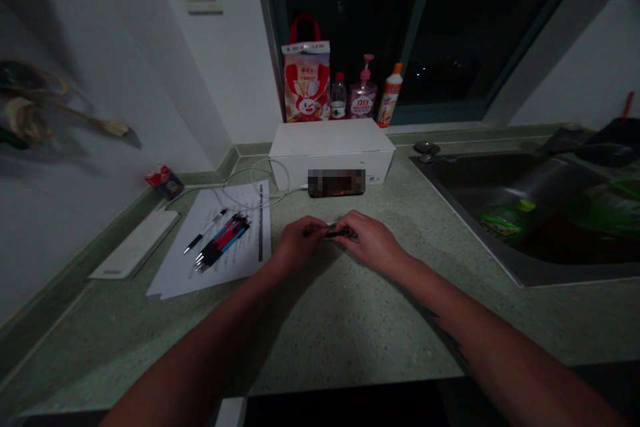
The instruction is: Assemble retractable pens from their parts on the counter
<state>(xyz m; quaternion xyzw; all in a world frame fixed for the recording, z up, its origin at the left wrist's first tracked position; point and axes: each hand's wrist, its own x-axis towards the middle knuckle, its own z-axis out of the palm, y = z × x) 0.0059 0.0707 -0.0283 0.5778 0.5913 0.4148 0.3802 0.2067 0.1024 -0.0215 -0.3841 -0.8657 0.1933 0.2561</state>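
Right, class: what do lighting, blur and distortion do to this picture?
Head view: dim, underexposed light; the wide lens bows the counter edges; the small item between the left hand and right hand is too dark to identify; a pixelated patch covers the white box front.

Left hand [299, 243] and right hand [373, 240] bare, nothing worn. Left forearm [200, 347] and right forearm [500, 347] also bare, sleeveless to lower frame edge. Right forearm shows a dark marking [447, 333], too dim to identify.
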